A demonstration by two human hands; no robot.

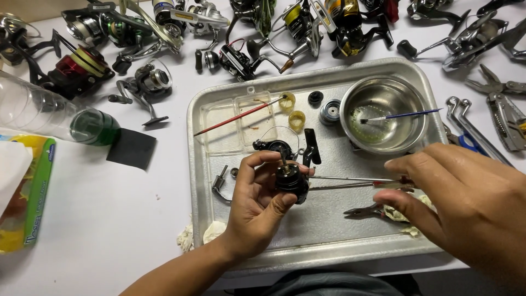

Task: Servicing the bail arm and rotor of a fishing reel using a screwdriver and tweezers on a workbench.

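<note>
Fingers (257,164) of the left hand (255,211) pinch a black fishing-reel body (289,178) over the metal tray (329,230); right hand (466,203) pinches tweezers (350,182).

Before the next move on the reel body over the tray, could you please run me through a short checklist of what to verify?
1. Left hand grips the black reel body firmly: ok, fingers wrap it above the metal tray.
2. Right hand has the thin tool: ok, pinched at its red end, shaft pointing at the reel body.
3. Tool tip seated in the reel body: cannot tell, the tip is hidden.
4. Small loose parts kept inside the tray: ok, the yellow caps and black ring lie in it.
5. Steel bowl upright, blue brush resting in it: ok.
6. Pliers within reach: ok, on the tray under the right hand.
</note>
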